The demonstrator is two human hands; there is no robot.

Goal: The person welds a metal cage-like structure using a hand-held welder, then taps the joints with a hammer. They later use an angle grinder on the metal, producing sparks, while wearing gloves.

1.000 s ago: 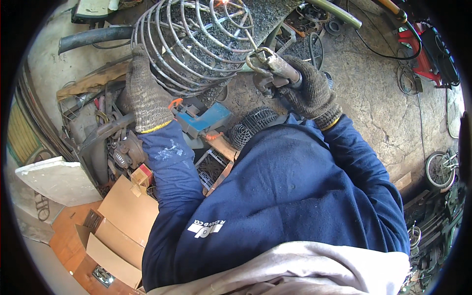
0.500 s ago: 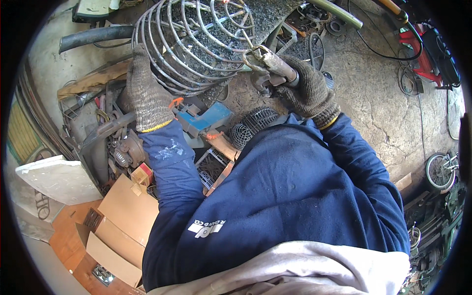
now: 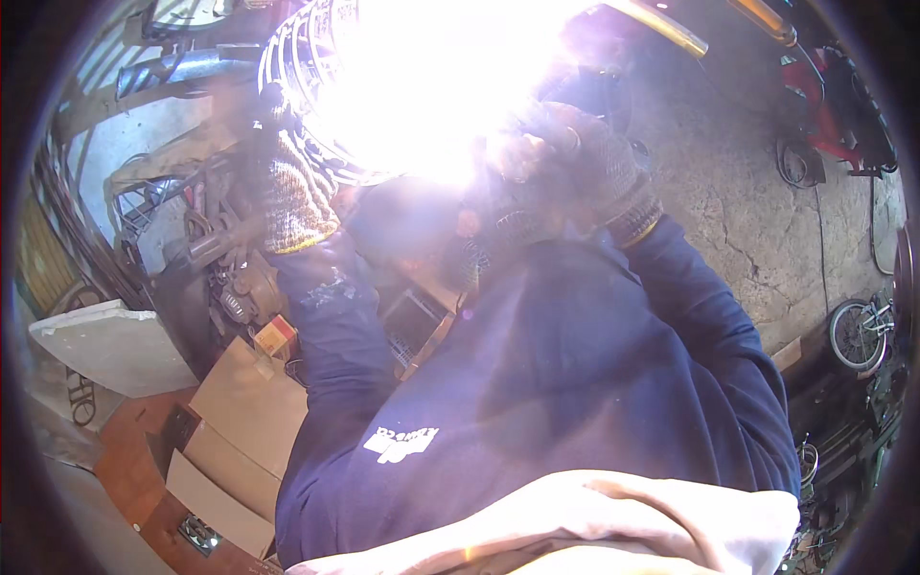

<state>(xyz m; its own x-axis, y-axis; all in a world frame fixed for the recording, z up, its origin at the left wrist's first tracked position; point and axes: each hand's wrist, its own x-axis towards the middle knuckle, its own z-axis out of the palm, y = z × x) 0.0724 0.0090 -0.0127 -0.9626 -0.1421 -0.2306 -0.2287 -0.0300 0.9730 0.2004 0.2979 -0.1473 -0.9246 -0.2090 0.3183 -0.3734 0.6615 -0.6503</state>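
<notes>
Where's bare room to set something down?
Best bet: the floor right of the right hand, bordered by the right sleeve and the spoked wheel. A smaller bare strip of brown board shows left of the cardboard box. Crowded: metal parts left of the left hand. Glare hides most space around the wire cage.

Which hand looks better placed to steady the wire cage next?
Left, likely: the left hand is at the left edge of the wire cage; the right hand grips a tool beside the glare.
</notes>
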